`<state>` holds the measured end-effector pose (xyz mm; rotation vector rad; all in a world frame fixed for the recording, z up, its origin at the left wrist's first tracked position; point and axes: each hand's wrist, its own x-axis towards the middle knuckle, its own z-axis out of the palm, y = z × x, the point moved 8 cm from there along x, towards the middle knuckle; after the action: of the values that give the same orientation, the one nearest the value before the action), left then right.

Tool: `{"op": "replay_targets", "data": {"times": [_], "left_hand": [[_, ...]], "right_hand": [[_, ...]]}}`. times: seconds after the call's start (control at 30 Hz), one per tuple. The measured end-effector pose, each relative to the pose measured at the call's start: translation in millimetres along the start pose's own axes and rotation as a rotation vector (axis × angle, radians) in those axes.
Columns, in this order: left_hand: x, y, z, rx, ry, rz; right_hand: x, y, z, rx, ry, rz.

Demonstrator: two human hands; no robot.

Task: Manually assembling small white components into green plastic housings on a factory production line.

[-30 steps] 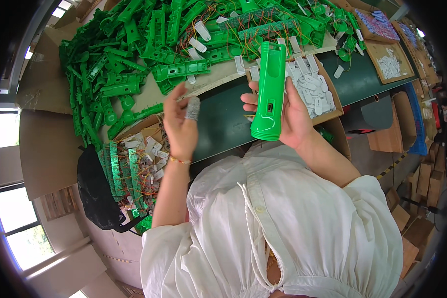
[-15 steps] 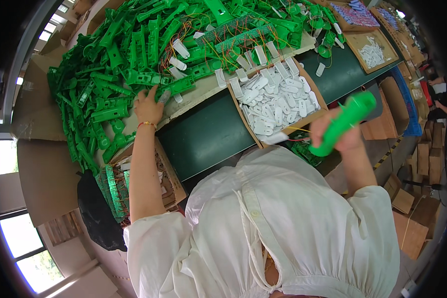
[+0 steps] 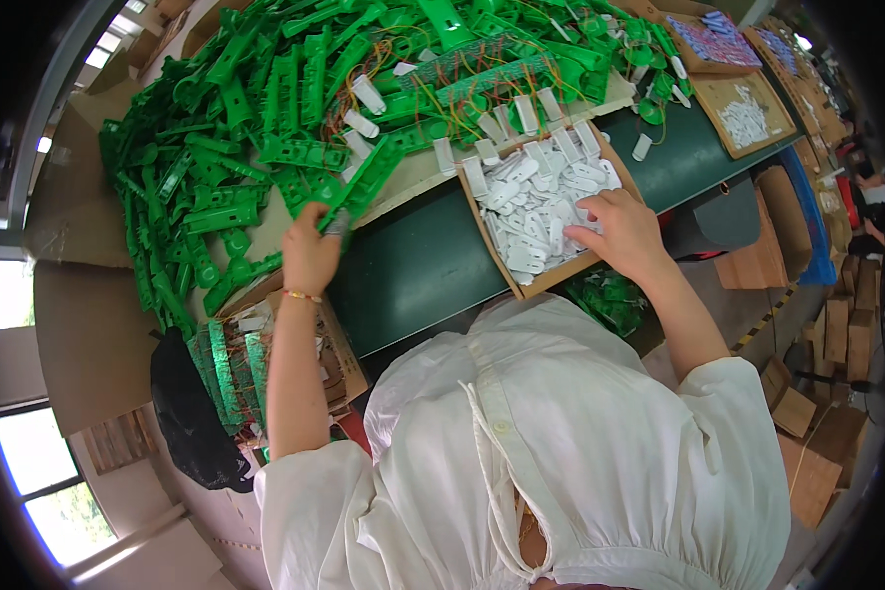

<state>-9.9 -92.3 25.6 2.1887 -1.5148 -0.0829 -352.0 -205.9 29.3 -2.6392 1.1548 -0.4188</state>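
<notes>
Lower centre, our white smock fills the frame. Above it, our left hand has its fingers clenched on a green plastic housing at the edge of the green pile, upper left. Our right hand rests in the cardboard tray at centre right, fingers curled among the white parts; whether they grasp one, we cannot tell. We judge one white part should be singled out and the housing lifted free of the wires.
</notes>
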Motion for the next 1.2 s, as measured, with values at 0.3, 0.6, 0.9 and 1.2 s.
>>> {"op": "replay_targets", "data": {"times": [0.3, 0.6, 0.9, 1.2], "left_hand": [[-68, 53, 69, -1.701, -0.301, -0.544], [-79, 113, 61, -1.568, -0.339, -0.341], [-73, 120, 37, -0.878, -0.029, -0.188], [-73, 115, 44, -1.055, -0.129, -0.244]], "right_hand": [[17, -1, 26, -0.068, 0.016, -0.001], [25, -71, 31, 1.294, 0.087, 0.090], [10, -91, 35, 1.321, -0.159, 0.086], [8, -83, 43, 1.522, -0.110, 0.230]]}}
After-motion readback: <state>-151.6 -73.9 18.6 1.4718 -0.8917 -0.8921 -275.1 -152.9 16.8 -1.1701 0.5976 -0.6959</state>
